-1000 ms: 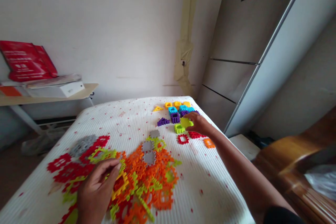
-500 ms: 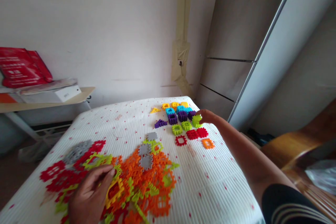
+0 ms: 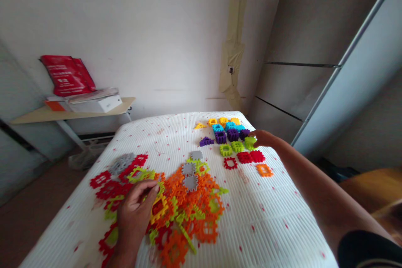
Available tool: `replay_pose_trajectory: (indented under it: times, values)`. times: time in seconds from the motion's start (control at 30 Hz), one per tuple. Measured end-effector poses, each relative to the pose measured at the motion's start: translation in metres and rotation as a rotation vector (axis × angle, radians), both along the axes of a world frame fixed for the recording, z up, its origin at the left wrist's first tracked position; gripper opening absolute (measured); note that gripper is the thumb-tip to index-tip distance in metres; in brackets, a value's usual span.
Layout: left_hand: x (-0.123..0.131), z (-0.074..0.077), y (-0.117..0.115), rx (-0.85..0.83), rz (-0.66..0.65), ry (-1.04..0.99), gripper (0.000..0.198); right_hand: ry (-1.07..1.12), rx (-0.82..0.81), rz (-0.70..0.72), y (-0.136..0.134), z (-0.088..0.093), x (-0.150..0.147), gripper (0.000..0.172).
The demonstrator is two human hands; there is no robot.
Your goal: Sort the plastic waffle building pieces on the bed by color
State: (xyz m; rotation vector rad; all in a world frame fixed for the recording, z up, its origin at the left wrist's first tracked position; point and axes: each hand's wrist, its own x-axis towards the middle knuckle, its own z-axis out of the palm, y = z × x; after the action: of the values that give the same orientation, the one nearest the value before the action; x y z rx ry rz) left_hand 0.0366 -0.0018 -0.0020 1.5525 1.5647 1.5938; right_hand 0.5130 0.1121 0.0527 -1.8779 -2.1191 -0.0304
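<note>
My right hand (image 3: 263,137) reaches to the far right of the table, its fingers closed at the edge of a lime green toothed building piece (image 3: 250,143). That piece stands at the right end of a row with two lime stacks (image 3: 238,146). My left hand (image 3: 138,203) is over the near pile, thumb and fingers pinched together. A lime piece (image 3: 161,187) and a yellow frame piece (image 3: 159,208) lie right beside its fingertips; whether it grips anything is hidden. Orange pieces (image 3: 179,190) make up most of the pile, with red pieces (image 3: 109,189) at its left.
Sorted stacks of purple (image 3: 233,135), blue (image 3: 217,128) and yellow pieces (image 3: 212,122) stand behind the lime row. Red stacks (image 3: 244,157) and one orange square (image 3: 264,170) lie in front. Grey pieces (image 3: 122,163) sit left. A side table (image 3: 125,105) holds a red bag (image 3: 67,76).
The view has swung left, so everything appears farther right. My right hand stays at the lime piece, which looks slightly lower and straighter in its row. My left hand remains pinched over the pile.
</note>
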Motion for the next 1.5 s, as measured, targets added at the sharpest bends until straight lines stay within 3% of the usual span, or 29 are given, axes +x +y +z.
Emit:
replay_pose_trajectory:
  times: [0.17, 0.33, 0.47, 0.57, 0.7, 0.83, 0.93, 1.1, 1.33, 1.5]
  values:
    - [-0.002, 0.006, 0.001, 0.015, 0.034, -0.048, 0.021, -0.082, -0.172, 0.032, 0.008, -0.010, 0.009, 0.043]
    - [-0.021, 0.009, 0.006, 0.031, 0.233, -0.126, 0.023, -0.104, -0.124, 0.144, 0.020, -0.021, 0.029, 0.034]
    - [-0.045, 0.012, 0.009, 0.010, 0.349, -0.004, 0.023, -0.073, 0.028, 0.120, 0.015, -0.019, 0.035, 0.033]
    - [-0.056, 0.015, 0.014, -0.073, 0.309, 0.261, 0.021, -0.052, 0.197, 0.188, -0.009, -0.015, 0.011, 0.037]
    - [-0.050, 0.015, 0.025, -0.173, 0.160, 0.593, 0.017, -0.006, 0.211, 0.350, -0.058, -0.013, -0.058, 0.031]
    - [-0.034, 0.009, 0.032, -0.221, 0.195, 0.717, 0.015, 0.028, 0.164, 0.517, -0.087, -0.020, -0.124, 0.021]
    - [-0.028, 0.007, 0.033, -0.231, 0.234, 0.732, 0.019, 0.041, 0.202, 0.563, -0.094, -0.028, -0.153, 0.018]
    - [-0.026, 0.009, 0.033, -0.257, 0.270, 0.768, 0.024, -0.016, 0.217, 0.630, -0.103, -0.041, -0.176, 0.030]
    - [-0.023, 0.012, 0.032, -0.283, 0.319, 0.980, 0.031, -0.092, 0.207, 0.621, -0.108, -0.047, -0.179, 0.031]
    - [-0.025, 0.011, 0.032, -0.044, 0.299, 0.742, 0.028, -0.064, 0.229, 0.606, -0.106, -0.049, -0.177, 0.032]
